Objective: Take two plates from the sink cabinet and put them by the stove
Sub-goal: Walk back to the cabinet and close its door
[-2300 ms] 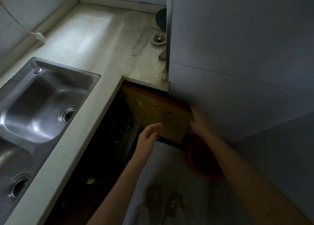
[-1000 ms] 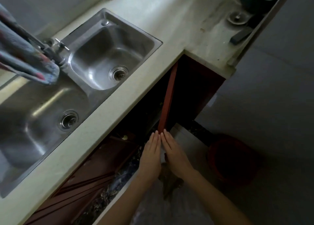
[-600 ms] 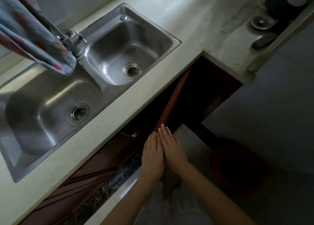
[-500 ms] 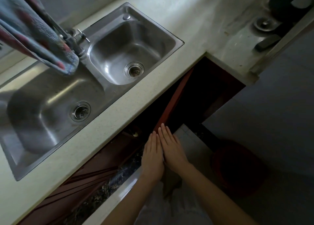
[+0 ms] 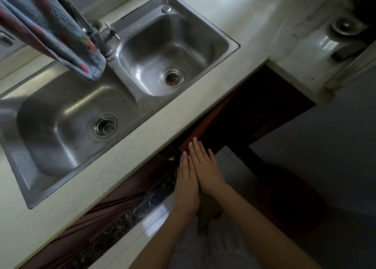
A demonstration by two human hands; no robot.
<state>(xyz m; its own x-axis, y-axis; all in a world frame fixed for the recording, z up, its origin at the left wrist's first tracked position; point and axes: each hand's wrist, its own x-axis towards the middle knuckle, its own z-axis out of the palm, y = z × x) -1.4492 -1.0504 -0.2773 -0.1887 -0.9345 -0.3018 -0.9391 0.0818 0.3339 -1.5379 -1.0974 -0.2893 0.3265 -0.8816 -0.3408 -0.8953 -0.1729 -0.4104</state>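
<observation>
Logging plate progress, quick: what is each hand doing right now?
Left hand: open, flat, holding nothing.
Right hand: open, flat, holding nothing, fingertips at the red-brown wooden cabinet door.

The pale speckled table point(image 5: 142, 146) carries a steel double sink point(image 5: 122, 81) up-left of the fingers point(image 5: 195, 146); a drain stopper point(image 5: 345, 25) lies far up-right of them.

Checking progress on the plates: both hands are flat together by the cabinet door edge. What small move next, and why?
Probably swing the cabinet door wider. The left hand and right hand are empty at its edge, and the dark opening shows no plates.
</observation>
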